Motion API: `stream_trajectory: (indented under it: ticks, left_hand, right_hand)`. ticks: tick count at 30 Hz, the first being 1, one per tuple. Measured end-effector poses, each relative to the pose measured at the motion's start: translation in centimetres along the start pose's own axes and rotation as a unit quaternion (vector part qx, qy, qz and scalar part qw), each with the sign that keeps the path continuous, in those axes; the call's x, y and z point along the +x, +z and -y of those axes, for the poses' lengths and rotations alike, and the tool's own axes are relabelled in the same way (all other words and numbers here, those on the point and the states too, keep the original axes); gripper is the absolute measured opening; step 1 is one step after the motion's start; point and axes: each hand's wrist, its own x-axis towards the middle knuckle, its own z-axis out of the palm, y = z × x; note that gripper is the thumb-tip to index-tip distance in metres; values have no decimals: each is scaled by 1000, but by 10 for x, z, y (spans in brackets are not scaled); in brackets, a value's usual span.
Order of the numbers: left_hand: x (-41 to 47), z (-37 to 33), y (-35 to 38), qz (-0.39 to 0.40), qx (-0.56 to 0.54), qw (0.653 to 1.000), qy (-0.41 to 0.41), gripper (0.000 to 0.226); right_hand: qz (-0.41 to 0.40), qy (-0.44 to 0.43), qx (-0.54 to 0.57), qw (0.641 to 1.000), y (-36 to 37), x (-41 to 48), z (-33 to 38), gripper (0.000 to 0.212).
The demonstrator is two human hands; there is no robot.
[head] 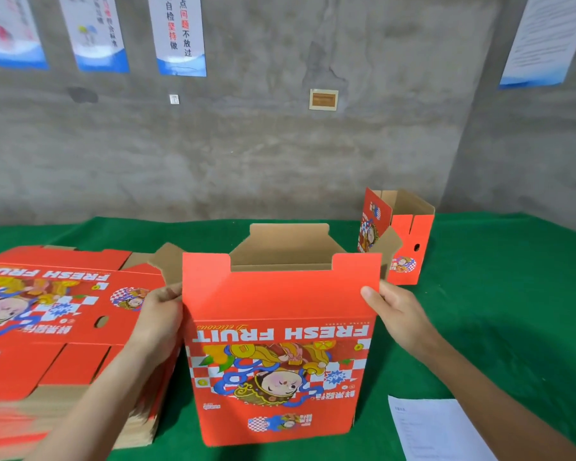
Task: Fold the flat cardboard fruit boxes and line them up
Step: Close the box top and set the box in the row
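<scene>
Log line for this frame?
held box: half-erected | left hand: grips left edge | right hand: grips right edge | folded box: behind | flat stack: left

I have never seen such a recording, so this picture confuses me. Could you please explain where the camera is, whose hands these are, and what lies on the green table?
There is no machine here: a person works with bare hands. The single picture comes from a camera worn on the head, looking forward and down. The left hand and the right hand each grip one side edge of a red fruit box, which stands on the green table with its top flaps open. At the left lies a stack of flat boxes. Behind, at the right, stands another opened box. A white sheet of paper lies near the right forearm. Posters hang on the concrete wall.
</scene>
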Motion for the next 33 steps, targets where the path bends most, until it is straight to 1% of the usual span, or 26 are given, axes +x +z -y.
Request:
stream_trajectory:
  ticks: [2, 4, 6, 7, 9, 10, 12, 14, 15, 17, 19, 20, 23, 24, 26, 27, 29, 31, 33]
  left_hand:
    - [2, 3, 8, -108, -50, 993, 6, 40]
    - [2, 4, 14, -192, -65, 979, 30, 39]
    - [-1, 5, 17, -233, -59, 970, 43, 36]
    - [-2, 5, 17, -234, -60, 969, 42, 36]
    - [-5, 8, 17, -210, -60, 975, 35, 39]
    - [-8, 10, 17, -193, -41, 979, 43, 43]
    - [-14, 13, 14, -163, 59, 981, 91, 52]
    - [-17, 13, 12, -146, 180, 959, 160, 55]
    - [-16, 12, 12, -138, 236, 945, 179, 56]
    - [-15, 10, 12, -136, 330, 920, 163, 58]
    - [-16, 8, 13, -146, 377, 905, 130, 61]
    - [-17, 8, 13, -145, 389, 901, 127, 62]
    - [-17, 8, 11, -131, 434, 879, 149, 65]
    - [-16, 7, 10, -123, 448, 872, 157, 67]
    - [-15, 6, 10, -106, 469, 861, 166, 72]
    - [-14, 5, 10, -98, 474, 858, 172, 75]
    - [-13, 3, 10, -79, 480, 854, 186, 80]
    - [-13, 1, 10, -59, 490, 845, 207, 82]
    - [-12, -1, 10, -41, 498, 833, 237, 84]
  right_hand:
    - [-3, 7, 1, 1000, 4, 4, 3, 41]
    - [-24, 32, 23, 999, 9, 6, 7, 41]
    - [-68, 63, 32, 995, 15, 9, 10, 43]
    - [-82, 75, 26, 993, 17, 11, 10, 44]
    - [-91, 99, 25, 991, 21, 18, 10, 48]
    - [-92, 111, 29, 989, 22, 21, 11, 48]
    - [-93, 126, 26, 987, 26, 25, 10, 46]
    - [-95, 129, 4, 987, 28, 27, 7, 41]
    - [-94, 130, -8, 987, 30, 28, 5, 40]
    - [-93, 130, -25, 987, 33, 29, 3, 37]
    - [-96, 121, -39, 987, 35, 29, 1, 33]
    - [-101, 116, -51, 987, 36, 30, 1, 32]
    - [-112, 104, -93, 984, 38, 31, 2, 29]
    - [-106, 107, -114, 982, 38, 30, 3, 37]
    - [-74, 116, -152, 979, 38, 28, 3, 72]
    - [-59, 114, -193, 973, 37, 27, 4, 80]
    - [-39, 96, -324, 940, 34, 26, 6, 77]
    - [-30, 46, -422, 905, 32, 28, 9, 77]
    - [-6, -24, -467, 884, 31, 32, 15, 81]
